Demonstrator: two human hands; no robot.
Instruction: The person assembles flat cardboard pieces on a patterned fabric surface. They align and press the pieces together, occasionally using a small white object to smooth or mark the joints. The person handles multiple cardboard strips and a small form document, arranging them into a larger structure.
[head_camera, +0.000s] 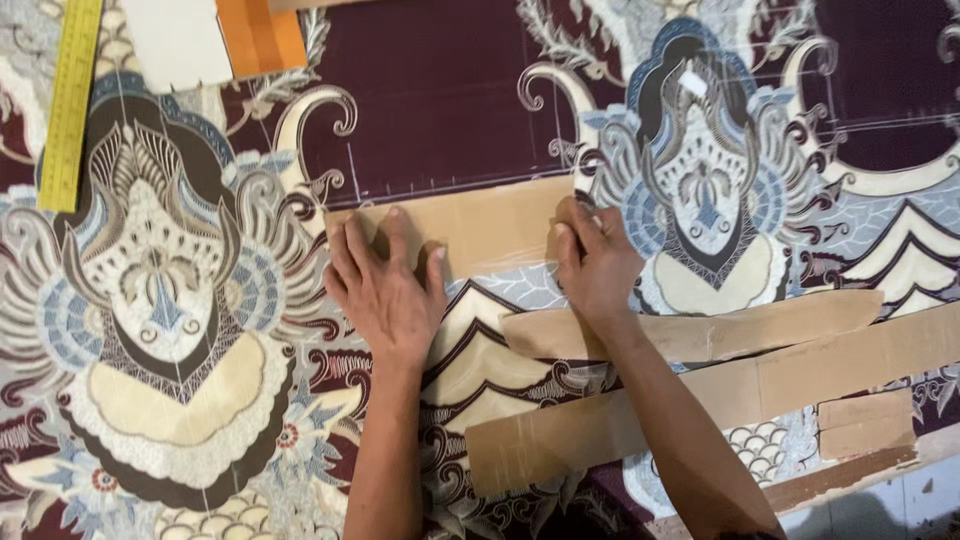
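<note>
A yellow ruler (68, 100) lies along the upper left, on the patterned cloth. Near it at the top edge sits a white card (178, 42) with an orange sheet (262, 35) just beside it, touching. Toward the lower right, two long cardboard strips (700, 385) lie slanted across the cloth, one above the other. A small cardboard scrap (865, 423) rests near the right edge, below them.
</note>
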